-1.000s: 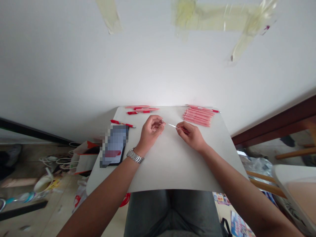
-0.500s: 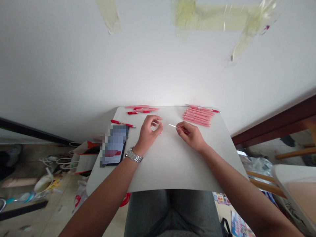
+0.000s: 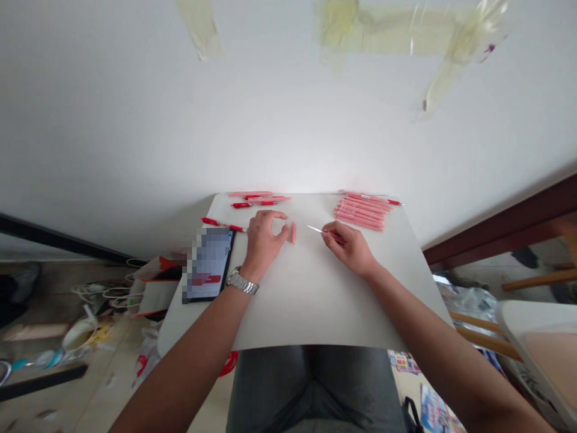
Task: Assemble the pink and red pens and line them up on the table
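Note:
My left hand (image 3: 265, 236) wears a metal-band watch (image 3: 242, 281) and is over the white table (image 3: 306, 300). Its thumb and index finger are apart in a C shape; nothing clear shows between them. Just right of those fingertips a short pink pen part (image 3: 293, 233) lies on the tabletop. My right hand (image 3: 348, 245) is closed round a red pen (image 3: 337, 238), whose thin pale tip points left. The fingers hide most of this pen's body.
Several pink pens (image 3: 363, 213) lie in a row at the back right. Red and pink pens (image 3: 256, 201) lie at the back left, with another red pen (image 3: 223, 225) nearer. A phone (image 3: 210, 264) rests on the left side. The wall (image 3: 288, 120) borders the table's back.
My left hand has shifted left and its fingers have spread apart, leaving the short pink pen part in full view on the table. My right hand has stayed still.

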Tool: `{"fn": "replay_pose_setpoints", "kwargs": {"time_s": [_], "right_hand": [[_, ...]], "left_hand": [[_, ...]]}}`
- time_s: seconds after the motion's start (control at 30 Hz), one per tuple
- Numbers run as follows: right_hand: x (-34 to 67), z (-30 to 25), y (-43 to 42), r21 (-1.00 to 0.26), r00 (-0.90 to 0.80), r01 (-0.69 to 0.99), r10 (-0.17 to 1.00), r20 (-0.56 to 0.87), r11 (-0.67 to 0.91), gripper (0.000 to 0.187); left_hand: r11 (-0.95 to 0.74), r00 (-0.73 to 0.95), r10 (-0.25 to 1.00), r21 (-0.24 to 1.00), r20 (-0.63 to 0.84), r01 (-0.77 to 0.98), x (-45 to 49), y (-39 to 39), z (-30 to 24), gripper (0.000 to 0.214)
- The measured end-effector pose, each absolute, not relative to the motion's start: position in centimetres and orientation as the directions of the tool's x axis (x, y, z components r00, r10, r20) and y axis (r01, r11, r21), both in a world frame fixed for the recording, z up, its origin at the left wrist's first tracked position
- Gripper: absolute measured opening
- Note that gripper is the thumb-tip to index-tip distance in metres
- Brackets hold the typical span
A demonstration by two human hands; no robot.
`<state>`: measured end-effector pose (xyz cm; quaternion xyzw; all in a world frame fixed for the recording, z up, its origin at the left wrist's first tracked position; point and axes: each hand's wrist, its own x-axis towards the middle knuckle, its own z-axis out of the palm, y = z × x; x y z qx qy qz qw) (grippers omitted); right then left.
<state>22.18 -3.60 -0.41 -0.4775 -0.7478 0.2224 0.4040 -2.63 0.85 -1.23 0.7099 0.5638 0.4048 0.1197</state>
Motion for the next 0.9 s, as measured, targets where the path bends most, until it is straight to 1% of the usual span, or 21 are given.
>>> {"fn": "replay_pose_setpoints", "kwargs": {"time_s": [0.17,0.33,0.53,0.73,0.9], "right_hand": [[22.2,-0.4,-3.6,-0.718,-0.215,0.537,0.895,0.39,0.442,0.022],[22.1,-0.5,-3.5,-0.716,-0.216,0.536,0.892,0.397,0.448,0.022],[22.1,-0.4,-3.6,-0.714,-0.215,0.541,0.894,0.393,0.444,0.023],[22.1,-0.3,-3.7,-0.711,-0.219,0.544,0.894,0.391,0.444,0.024],[22.1,-0.3,-3.6,-0.718,-0.224,0.532,0.893,0.391,0.448,0.023]], "left_hand": [[-0.248,0.023,0.929,0.575,0.37,0.78,-2.8,0.7,-1.0,0.017],[-0.218,0.038,0.944,0.533,0.327,0.818,-2.6,0.3,-0.5,0.017],[-0.239,0.054,0.938,0.53,0.341,0.814,-2.7,0.4,-0.9,0.018],[-0.294,0.07,0.918,0.55,0.391,0.782,-2.8,0.6,-1.5,0.016],[-0.275,0.068,0.928,0.547,0.367,0.79,-2.8,0.6,-1.4,0.016]]}}
